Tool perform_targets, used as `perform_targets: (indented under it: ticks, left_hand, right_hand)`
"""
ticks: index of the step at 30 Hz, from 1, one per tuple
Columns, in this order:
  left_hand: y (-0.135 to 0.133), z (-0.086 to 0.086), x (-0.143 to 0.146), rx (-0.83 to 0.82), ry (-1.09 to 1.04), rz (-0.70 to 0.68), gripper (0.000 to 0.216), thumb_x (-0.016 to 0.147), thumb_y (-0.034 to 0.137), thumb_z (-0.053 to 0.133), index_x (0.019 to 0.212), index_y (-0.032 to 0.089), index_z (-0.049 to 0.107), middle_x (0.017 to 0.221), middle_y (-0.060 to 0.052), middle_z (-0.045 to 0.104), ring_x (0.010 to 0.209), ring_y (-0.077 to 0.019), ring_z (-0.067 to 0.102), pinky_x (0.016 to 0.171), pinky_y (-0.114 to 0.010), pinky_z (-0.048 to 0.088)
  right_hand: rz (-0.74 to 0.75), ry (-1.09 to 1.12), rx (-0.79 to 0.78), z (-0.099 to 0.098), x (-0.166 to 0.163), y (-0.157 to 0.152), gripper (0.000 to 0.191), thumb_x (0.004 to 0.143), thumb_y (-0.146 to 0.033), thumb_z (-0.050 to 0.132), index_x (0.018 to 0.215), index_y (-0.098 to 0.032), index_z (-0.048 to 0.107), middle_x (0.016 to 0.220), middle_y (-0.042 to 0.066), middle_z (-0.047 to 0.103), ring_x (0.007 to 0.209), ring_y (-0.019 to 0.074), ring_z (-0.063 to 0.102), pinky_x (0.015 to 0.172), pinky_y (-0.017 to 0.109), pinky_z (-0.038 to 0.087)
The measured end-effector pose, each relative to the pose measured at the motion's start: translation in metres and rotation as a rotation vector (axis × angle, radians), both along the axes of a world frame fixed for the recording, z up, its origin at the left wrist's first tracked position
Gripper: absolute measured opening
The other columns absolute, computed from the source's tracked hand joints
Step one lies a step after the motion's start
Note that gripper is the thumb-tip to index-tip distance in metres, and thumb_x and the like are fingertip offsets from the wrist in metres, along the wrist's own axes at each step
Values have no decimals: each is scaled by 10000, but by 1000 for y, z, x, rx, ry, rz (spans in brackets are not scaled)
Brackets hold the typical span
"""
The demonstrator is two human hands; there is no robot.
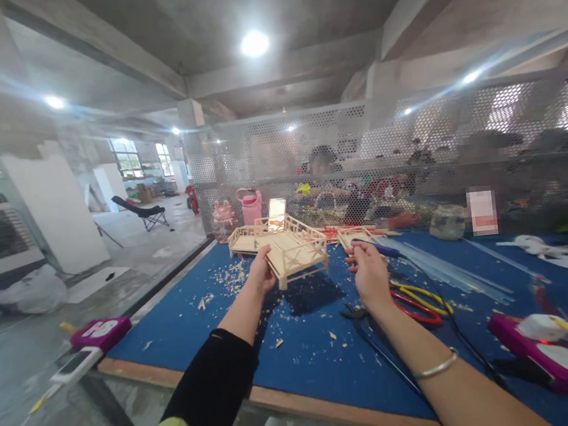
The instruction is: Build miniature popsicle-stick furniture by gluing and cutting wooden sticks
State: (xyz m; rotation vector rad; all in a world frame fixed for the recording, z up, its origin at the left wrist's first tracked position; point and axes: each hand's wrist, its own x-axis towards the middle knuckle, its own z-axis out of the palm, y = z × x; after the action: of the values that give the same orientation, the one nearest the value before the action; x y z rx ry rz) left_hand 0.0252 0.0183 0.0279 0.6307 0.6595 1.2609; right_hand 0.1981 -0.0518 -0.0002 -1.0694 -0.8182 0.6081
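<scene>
At the bench's (169,331) near left corner, a purple device (99,332) juts over the edge, while a second purple device (560,364) lies toward the near right corner. Farther in, black-headed pliers (358,314) rest beside the right forearm, with a red handle loop (425,320) just past it and pale shavings (237,276) scattered over the blue top. Toward the middle of the far half, a person's left hand (263,268) is clamped on the near left side of a railed wooden model (287,249), its near corner apparently lifted above its shadow. The right hand (370,271), apart from the model, curls its fingers by a dark blue handle (382,248); whether it grips that handle cannot be told. The step in hand looks like assembling or checking the model, and the next move seems to call for a steady left hold, light on the thin rails, and a precise right hand. Beyond, translucent sticks (450,274) slant across the bench's right half, and red sticks (331,235) lie near the far edge, where a glass jar (446,223) stands to the right and a pink bottle (252,209) to the left, before a perforated panel (283,153).
</scene>
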Motion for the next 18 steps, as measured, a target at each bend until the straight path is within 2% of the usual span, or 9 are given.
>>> perform_targets:
  ticks: [2,4,7,8,9,11,14,18]
  left_hand:
    - [-3,-3,-5,9,36,-95,301,812,232,417,966,53,603,694,-102,680,645,-196,647,669,-308,518]
    - [-7,-7,-3,22,106,-126,279,799,248,451,927,63,615,682,-97,679,642,-197,644,671,-309,512]
    - [-12,-16,6,157,276,-73,215,748,275,554,838,93,624,647,-67,664,611,-176,622,639,-285,493]
    - [-12,-19,9,228,338,-34,216,722,290,594,832,105,622,641,-52,658,605,-167,613,629,-276,484]
    - [-12,-23,12,299,394,14,240,691,303,632,842,118,618,642,-37,653,605,-158,605,623,-268,476]
    - [-12,-29,16,404,509,122,306,635,318,687,869,136,611,645,-16,641,609,-139,588,619,-250,459]
    - [-10,-33,15,477,697,254,287,602,333,707,791,135,616,630,-10,615,589,-116,545,586,-223,423]
    - [-14,-26,10,491,777,228,225,637,355,665,626,140,599,589,-8,583,535,-93,487,500,-196,365]
  right_hand:
    - [80,73,-90,-1,4,3,273,718,-446,479,845,-216,556,774,18,634,676,160,582,544,268,445]
    - [262,104,-162,-3,1,4,291,731,-466,460,791,-204,571,692,36,642,616,181,598,512,298,461]
    - [653,180,-195,-4,-7,0,283,712,-469,504,727,-197,582,650,38,658,643,203,628,544,323,487]
    - [722,211,-164,-4,-9,-1,257,688,-453,546,711,-199,577,658,30,666,677,205,636,572,322,493]
    - [737,237,-117,-3,-10,-2,233,655,-429,593,693,-201,568,669,21,673,712,207,640,602,322,497]
    - [665,263,-26,-2,-10,-2,235,578,-381,676,665,-204,549,682,4,682,758,213,642,652,325,500]
    - [618,262,20,0,-8,-3,285,523,-356,725,686,-206,546,718,-6,691,796,219,641,691,336,499]
    - [636,220,35,4,-9,-8,335,536,-368,718,786,-211,558,775,1,694,812,227,642,683,357,501]
